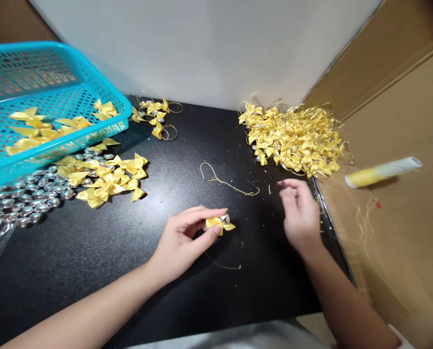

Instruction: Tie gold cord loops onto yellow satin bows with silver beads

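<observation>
Brightly and evenly lit from overhead, with soft glare on the glossy black surface (187, 165), faint shadows beneath the left hand (182, 237), slight blur on the right hand (299, 213), and wide-angle bending toward the blue basket (56, 140).

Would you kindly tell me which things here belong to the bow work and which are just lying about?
In use:
left hand pinching a yellow bow
right hand
gold thread
loose bows
silver bells
finished pile

Lying about:
blue basket
ribbon roll
cardboard
</observation>
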